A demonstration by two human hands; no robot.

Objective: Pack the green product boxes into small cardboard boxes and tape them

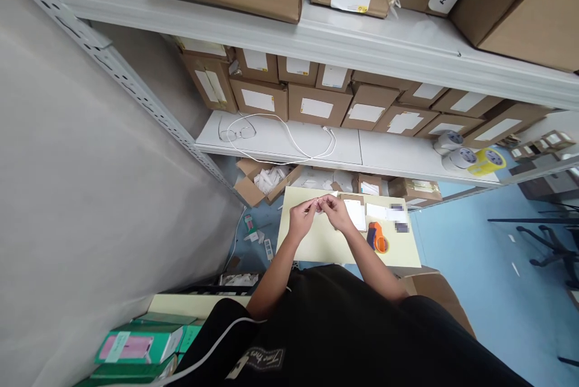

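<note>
Head | left hand [303, 216], right hand [335, 212] | fingers [326, 201] bent, close | above table [332, 248]

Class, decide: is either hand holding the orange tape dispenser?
No, the orange tape dispenser lies on the table, apart from the left hand and right hand.

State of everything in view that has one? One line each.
Left hand: fingers bent inward
Right hand: fingers bent, tips close to the left's; anything held too small to tell
Open carton: flaps spread, white pieces inside
White cable: loosely looped on shelf
Glasses: lying on shelf
Tape dispenser: lying on table
Shelved cartons: stacked, labels facing out
Green boxes: stacked
</note>
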